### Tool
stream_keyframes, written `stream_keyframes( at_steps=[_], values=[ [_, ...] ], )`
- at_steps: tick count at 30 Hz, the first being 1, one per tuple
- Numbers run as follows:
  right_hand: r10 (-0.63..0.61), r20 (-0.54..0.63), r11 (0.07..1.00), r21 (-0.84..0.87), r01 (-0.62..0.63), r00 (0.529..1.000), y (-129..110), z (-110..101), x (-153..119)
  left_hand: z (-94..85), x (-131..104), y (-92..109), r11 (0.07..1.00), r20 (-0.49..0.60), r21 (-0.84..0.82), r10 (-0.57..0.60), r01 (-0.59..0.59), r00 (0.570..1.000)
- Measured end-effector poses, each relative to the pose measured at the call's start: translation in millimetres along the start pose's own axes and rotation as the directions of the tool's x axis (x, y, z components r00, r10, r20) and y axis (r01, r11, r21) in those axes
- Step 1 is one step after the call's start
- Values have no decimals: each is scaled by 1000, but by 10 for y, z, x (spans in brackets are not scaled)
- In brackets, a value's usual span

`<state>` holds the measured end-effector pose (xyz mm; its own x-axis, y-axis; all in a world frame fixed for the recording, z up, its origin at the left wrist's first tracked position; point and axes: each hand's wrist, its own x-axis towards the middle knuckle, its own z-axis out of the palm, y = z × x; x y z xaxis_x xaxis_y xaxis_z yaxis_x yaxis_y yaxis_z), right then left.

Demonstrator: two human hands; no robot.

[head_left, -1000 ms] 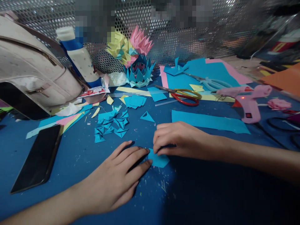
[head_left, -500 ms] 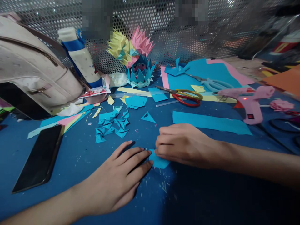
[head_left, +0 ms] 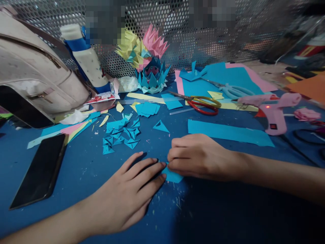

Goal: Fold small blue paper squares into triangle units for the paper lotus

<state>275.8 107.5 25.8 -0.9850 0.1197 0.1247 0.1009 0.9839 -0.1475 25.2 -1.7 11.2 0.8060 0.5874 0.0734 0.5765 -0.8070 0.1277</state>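
Note:
A small piece of blue paper [head_left: 173,176] lies on the blue tabletop, partly covered by my fingers. My left hand [head_left: 134,189] rests palm down with its fingers stretched out, the fingertips on the paper's left edge. My right hand [head_left: 196,156] is closed, its fingers curled and pressed at the paper's upper side. Just beyond my hands lie a folded blue paper triangle [head_left: 161,126] and a cluster of folded blue paper pieces [head_left: 122,132]. Behind them is a stack of blue paper squares [head_left: 147,109].
A blue paper strip [head_left: 228,132] and a pink glue gun [head_left: 273,112] lie at right. Scissors with red and yellow handles [head_left: 203,104] are behind. A phone [head_left: 40,169] lies at left, near a backpack [head_left: 45,64] and bottle [head_left: 87,59]. Folded-paper flowers [head_left: 152,76] stand at the back.
Both hands stay almost in place on the blue paper; the right hand's fingers have edged slightly left. The view has shifted a little.

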Motion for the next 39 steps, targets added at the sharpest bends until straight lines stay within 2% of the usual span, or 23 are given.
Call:
stream_keyframes(
  at_steps=[3, 6, 10, 14, 20, 27, 32, 39],
  values=[
    [-23, -61, 999, 36, 25, 998, 21, -2, -12, -5, 5, -5, 1000, 0, 2, 4, -4, 1000],
    [41, -58, 977, 211, -28, 997, 65, -27, -13, -11, 12, -9, 1000, 3, -3, 2, -2, 1000],
    [119, 13, 867, 485, -110, 993, 127, -65, 12, -16, 21, -10, 1000, -3, -12, 5, -5, 1000],
    [130, 35, 785, 606, -125, 991, 155, -65, 31, -16, 26, -4, 1000, -13, -20, -2, 1, 1000],
    [63, -13, 793, 608, -43, 998, 171, -45, 28, -13, 28, -4, 1000, 5, -28, -3, 3, 1000],
    [24, 31, 829, 558, -37, 999, 156, -93, 34, -17, 37, -8, 999, 4, -35, -9, 9, 1000],
    [-42, 15, 864, 502, 29, 999, 160, -111, 29, -34, 44, -10, 999, 9, -41, -1, 2, 1000],
    [-123, -13, 908, 402, 118, 992, 170, -128, 19, -63, 55, -23, 999, 72, -7, 54, -54, 996]
  ],
)
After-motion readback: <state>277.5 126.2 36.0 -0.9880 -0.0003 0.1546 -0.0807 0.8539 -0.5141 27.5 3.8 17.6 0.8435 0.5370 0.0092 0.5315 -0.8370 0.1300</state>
